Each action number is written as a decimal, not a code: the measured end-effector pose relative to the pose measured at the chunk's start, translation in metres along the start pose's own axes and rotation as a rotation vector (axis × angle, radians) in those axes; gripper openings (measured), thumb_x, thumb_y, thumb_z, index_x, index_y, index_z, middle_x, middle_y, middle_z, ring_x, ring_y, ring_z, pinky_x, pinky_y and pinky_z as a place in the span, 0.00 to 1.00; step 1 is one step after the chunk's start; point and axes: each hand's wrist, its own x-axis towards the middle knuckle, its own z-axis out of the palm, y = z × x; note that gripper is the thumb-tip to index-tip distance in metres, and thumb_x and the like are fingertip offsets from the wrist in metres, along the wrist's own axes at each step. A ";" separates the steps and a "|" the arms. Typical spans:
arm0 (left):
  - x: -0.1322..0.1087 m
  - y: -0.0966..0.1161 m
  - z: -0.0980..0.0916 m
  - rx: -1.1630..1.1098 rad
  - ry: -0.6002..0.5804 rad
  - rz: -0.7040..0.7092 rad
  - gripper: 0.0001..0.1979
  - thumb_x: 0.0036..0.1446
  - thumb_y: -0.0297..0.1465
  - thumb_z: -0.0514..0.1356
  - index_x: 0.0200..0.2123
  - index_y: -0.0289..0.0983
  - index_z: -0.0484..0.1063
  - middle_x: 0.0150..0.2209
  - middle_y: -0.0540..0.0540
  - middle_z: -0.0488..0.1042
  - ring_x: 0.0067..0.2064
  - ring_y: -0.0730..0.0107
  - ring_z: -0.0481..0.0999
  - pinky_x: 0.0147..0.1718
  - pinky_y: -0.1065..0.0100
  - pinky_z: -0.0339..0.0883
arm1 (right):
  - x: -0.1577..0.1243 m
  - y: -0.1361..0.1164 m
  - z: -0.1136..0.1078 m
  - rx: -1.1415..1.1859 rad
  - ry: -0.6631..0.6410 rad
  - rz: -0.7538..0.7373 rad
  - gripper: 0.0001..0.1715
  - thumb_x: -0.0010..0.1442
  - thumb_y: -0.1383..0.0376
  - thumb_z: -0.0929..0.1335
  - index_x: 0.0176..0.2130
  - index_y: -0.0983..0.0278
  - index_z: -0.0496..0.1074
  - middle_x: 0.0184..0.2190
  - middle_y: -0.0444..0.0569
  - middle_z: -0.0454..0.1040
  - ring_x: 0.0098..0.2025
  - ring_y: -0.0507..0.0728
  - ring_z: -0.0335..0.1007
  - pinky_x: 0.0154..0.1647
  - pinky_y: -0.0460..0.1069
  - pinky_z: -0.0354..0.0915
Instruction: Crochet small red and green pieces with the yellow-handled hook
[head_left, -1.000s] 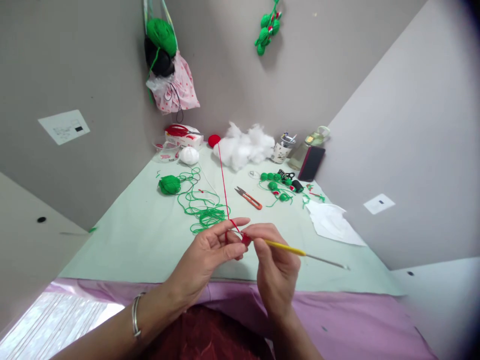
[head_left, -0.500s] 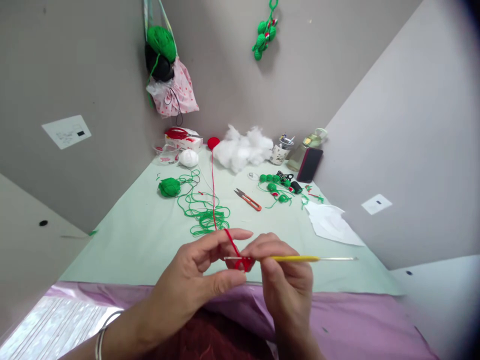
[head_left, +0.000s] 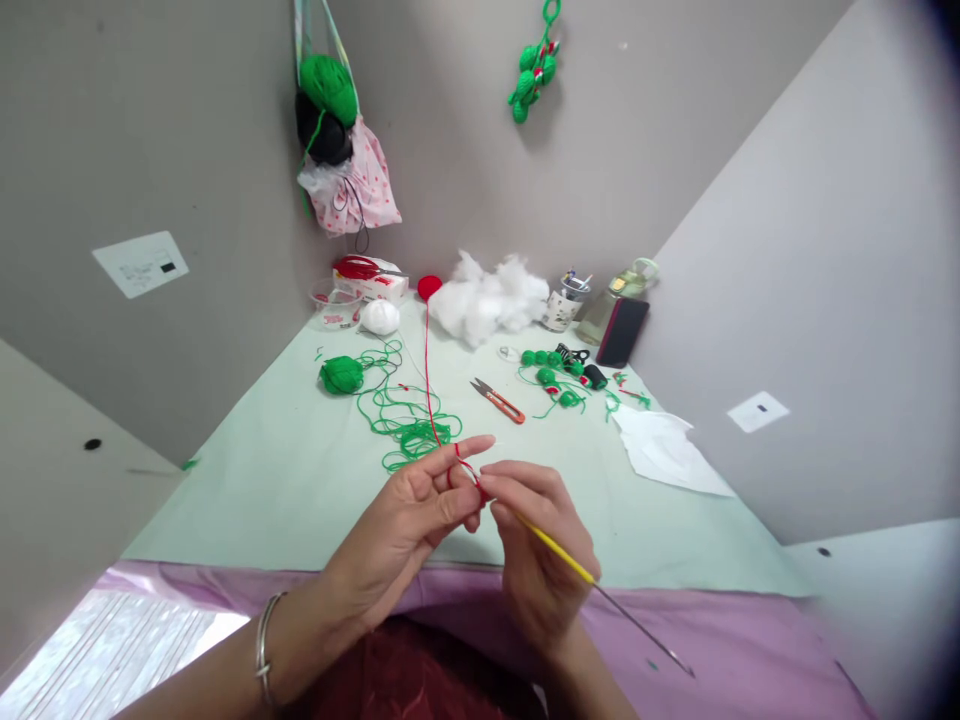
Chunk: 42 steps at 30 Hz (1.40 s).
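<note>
My left hand (head_left: pixel 427 505) pinches a small red crochet piece (head_left: pixel 482 492), mostly hidden by the fingers. Its index finger stretches out with red yarn (head_left: pixel 428 370) looped over it; the strand runs back to a red yarn ball (head_left: pixel 429 288). My right hand (head_left: pixel 544 540) is closed on a crochet hook (head_left: pixel 559 552) with a yellow grip, whose metal rear end slopes down to the right. The hook's tip meets the red piece between both hands, where the fingers partly cover it.
Loose green yarn (head_left: pixel 420 437) trails from a green ball (head_left: pixel 341 374) beyond my left hand. Orange thread snips (head_left: pixel 499 400) lie mid-table. Farther back are white stuffing (head_left: pixel 487 300), green crocheted balls (head_left: pixel 547 376), a phone (head_left: pixel 623 332) and crumpled white paper (head_left: pixel 664 448).
The crochet hook has swung from nearly level to a slant, its rear end now lower. My left hand has turned and closed more tightly around the red piece, thumb moved up.
</note>
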 end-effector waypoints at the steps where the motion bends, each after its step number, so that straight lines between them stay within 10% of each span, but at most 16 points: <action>1: 0.000 0.000 0.000 -0.009 -0.008 -0.004 0.23 0.54 0.34 0.77 0.55 0.45 0.83 0.30 0.53 0.72 0.34 0.77 0.71 0.41 0.73 0.65 | 0.001 0.000 -0.001 0.026 -0.008 0.026 0.23 0.68 0.77 0.68 0.54 0.53 0.80 0.45 0.48 0.79 0.45 0.54 0.79 0.41 0.49 0.77; 18: 0.001 0.011 -0.004 0.023 0.079 0.036 0.14 0.55 0.32 0.76 0.46 0.41 0.87 0.32 0.51 0.71 0.34 0.77 0.70 0.40 0.74 0.65 | 0.006 0.004 -0.004 0.414 0.163 0.376 0.11 0.71 0.67 0.68 0.41 0.59 0.82 0.33 0.46 0.77 0.30 0.53 0.74 0.33 0.50 0.69; 42: 0.003 0.005 -0.004 0.277 0.084 0.144 0.17 0.56 0.35 0.74 0.50 0.44 0.85 0.31 0.51 0.73 0.37 0.68 0.69 0.44 0.65 0.64 | 0.011 0.006 0.000 0.461 0.056 0.373 0.10 0.72 0.64 0.68 0.42 0.58 0.82 0.41 0.50 0.82 0.34 0.54 0.75 0.33 0.50 0.72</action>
